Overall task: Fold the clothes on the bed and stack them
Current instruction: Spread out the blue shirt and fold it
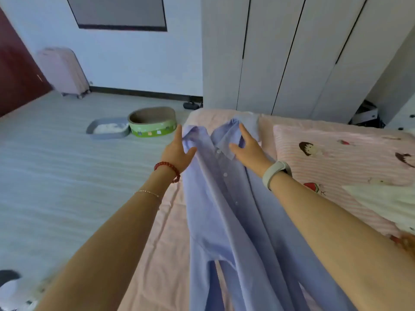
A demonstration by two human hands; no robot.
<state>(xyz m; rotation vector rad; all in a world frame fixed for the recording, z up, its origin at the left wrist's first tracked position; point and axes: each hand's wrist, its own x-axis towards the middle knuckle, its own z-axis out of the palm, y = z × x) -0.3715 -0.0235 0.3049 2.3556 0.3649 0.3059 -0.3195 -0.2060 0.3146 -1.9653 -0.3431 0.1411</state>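
Two arms of ours reach out over the blue shirt (226,209), which lies lengthwise on the pink bed (161,232). Farther off, our left hand (179,151) and right hand (249,149) rest with fingers spread at its shoulders, gripping nothing.

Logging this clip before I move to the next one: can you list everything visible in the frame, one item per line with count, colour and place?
shirt: one, light blue, buttoned, spread lengthwise on the bed, collar at the far end
bed sheet: one, pale pink, under the shirt
pillow: one, pink striped with cartoon prints, right of the shirt
white cloth: one, at the right edge on the bed
wardrobe: one, white, behind the bed
suitcase: one, pink, by the far wall
round tub: one, green, on the floor
tray: one, grey, beside the tub
left hand: fingers spread, at the shirt's left shoulder; red bead bracelet
right hand: fingers spread, at the collar; white wristband
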